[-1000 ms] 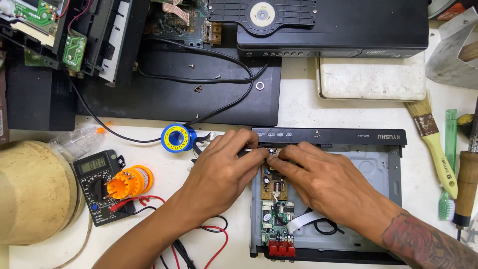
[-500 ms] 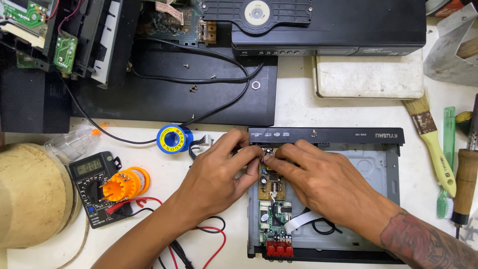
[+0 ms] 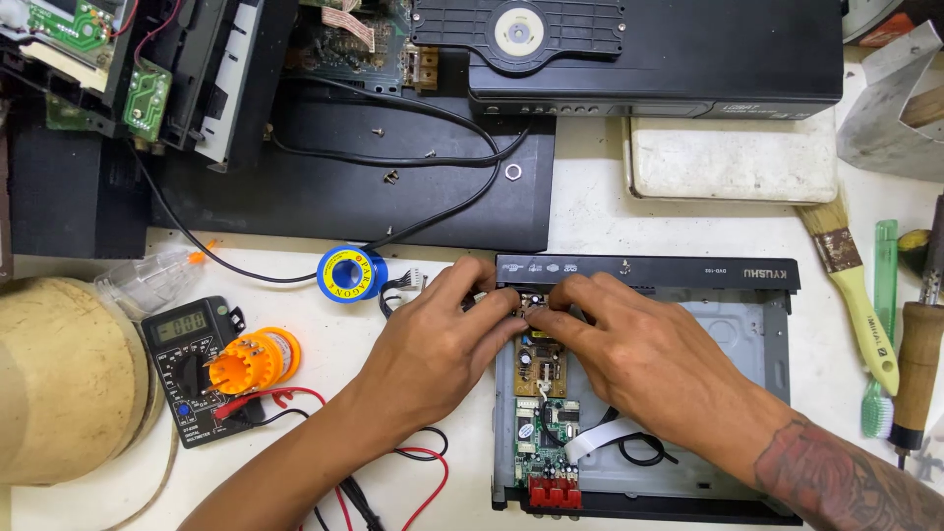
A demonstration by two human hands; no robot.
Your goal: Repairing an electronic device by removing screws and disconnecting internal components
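An opened black disc player chassis (image 3: 747, 344) lies on the white table, its front panel facing away from me. Inside at the left sit a brown circuit board (image 3: 541, 366) and a green board (image 3: 543, 433) with red sockets. My left hand (image 3: 438, 339) and my right hand (image 3: 615, 339) meet at the far end of the brown board, just behind the front panel. Fingertips of both hands pinch a small part there. The part itself is mostly hidden by my fingers.
A multimeter (image 3: 192, 369) with red and black leads, an orange spool (image 3: 251, 359), a blue-and-yellow solder reel (image 3: 351, 274) and a tan round object (image 3: 59, 379) lie left. A paintbrush (image 3: 855, 285), green toothbrush (image 3: 882, 324) and wooden-handled tool (image 3: 914, 364) lie right. Another black player (image 3: 678, 49) stands behind.
Both hands stay at the same spot on the brown board; the fingers shift only slightly. The view has drifted a little.
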